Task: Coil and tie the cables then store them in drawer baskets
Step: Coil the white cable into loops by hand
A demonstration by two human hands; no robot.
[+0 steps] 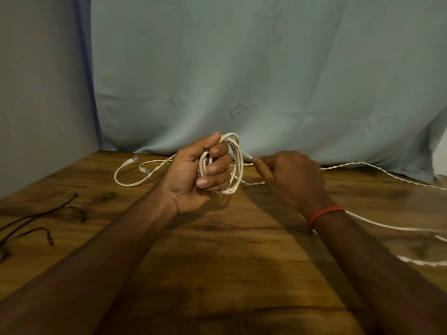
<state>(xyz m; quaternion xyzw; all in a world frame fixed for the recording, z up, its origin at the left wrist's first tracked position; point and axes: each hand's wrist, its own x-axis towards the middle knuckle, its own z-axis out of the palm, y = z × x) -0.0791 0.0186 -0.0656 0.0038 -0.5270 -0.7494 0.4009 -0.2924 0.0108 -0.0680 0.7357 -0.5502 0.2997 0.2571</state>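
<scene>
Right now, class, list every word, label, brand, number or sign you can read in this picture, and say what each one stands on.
None can be read.
White cable coiled in the left hand: no print visible.
Its clear plugs on the wooden table: too small and blurred to show any marking.
Red band at the right hand's wrist: plain.
Dark cords and the pale cloth behind: no text.
</scene>
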